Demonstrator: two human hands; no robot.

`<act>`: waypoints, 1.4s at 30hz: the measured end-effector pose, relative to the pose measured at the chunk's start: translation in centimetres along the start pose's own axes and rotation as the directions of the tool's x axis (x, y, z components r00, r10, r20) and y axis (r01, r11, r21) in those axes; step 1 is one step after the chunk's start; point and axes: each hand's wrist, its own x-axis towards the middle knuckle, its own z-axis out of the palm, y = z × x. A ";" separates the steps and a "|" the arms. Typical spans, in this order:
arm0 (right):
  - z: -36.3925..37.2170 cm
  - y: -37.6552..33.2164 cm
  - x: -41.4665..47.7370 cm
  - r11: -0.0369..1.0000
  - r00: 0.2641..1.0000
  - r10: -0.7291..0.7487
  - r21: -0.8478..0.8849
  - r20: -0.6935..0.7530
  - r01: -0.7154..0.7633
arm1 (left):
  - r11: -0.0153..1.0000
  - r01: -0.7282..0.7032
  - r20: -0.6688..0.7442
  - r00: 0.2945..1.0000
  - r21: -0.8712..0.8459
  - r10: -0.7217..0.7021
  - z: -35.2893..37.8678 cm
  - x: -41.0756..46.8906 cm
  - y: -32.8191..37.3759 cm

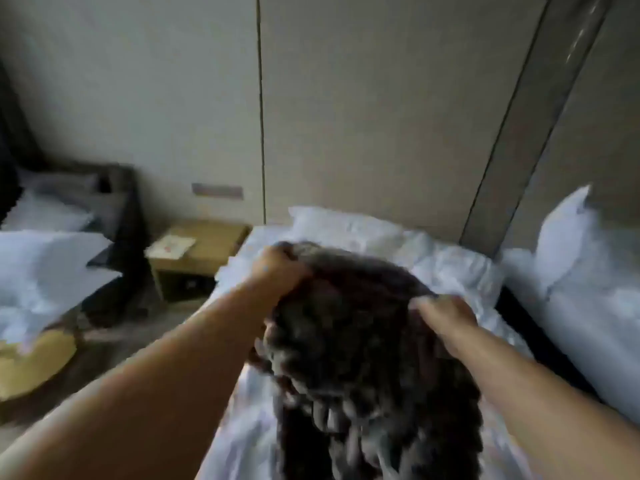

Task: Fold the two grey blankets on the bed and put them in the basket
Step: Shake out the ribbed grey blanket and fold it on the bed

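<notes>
The pale wall panels (381, 98) filled the upper half of the frame; below them, through the middle and lower part, ran the bed (450, 268) with its white sheet and a pillow (346, 226) at its far end; on that bed, from the centre down to the bottom edge, lay the grey blanket (363, 358), bunched and unfolded, its upper edge raised off the sheet; more white bedding (571, 289) stood at the right edge and white pillows (52, 265) at the left; a yellowish round thing (34, 362) in the lower left might have been the basket, though blur left that uncertain; a wooden bedside cabinet (207, 244) sat left of centre with a paper (171, 245) on top.

The left hand (280, 268) gripped the blanket's upper left edge, fingers curled into the cloth; the right hand (446, 313) pinched the edge lower and to the right; the two hands were well apart.

Judged from this, the task had barely started; no neat fold showed in this blanket; a second grey blanket was not visible; both foldings and both placements appeared left to do.
</notes>
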 end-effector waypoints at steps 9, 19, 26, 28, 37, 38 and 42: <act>-31.6 -13.7 -7.9 0.797 0.339 -0.352 -0.090 -0.873 0.597 | 0.740 -0.562 -0.667 0.714 -0.369 0.210 -24.3 -1.7 23.0; -27.6 -6.8 -9.8 0.747 0.295 -0.403 -0.126 -0.866 0.653 | 0.790 -0.525 -0.763 0.635 -0.316 0.118 -20.1 -4.0 14.5; -12.3 2.0 -6.6 0.786 0.630 -0.522 -0.040 -0.575 0.616 | 0.953 -0.151 -0.544 0.839 -0.264 -0.018 -7.2 -4.9 -1.1; -6.1 6.8 -6.2 0.859 0.785 -0.490 -0.060 -0.380 0.508 | 0.970 -0.036 -0.437 0.896 -0.241 -0.075 -2.5 -6.7 -7.0; 17.9 28.3 -17.7 0.978 0.920 -0.137 -0.094 0.368 0.184 | 0.819 0.557 -0.007 0.826 -0.140 -0.564 15.6 -23.0 -28.7; 19.4 29.9 -19.4 0.983 0.913 -0.089 -0.110 0.399 0.144 | 0.793 0.599 0.015 0.799 -0.115 -0.601 16.5 -24.6 -29.6; 22.2 33.1 -24.5 0.981 0.891 0.055 -0.193 0.450 0.037 | 0.596 0.779 0.168 0.625 -0.196 -0.762 17.7 -28.3 -31.0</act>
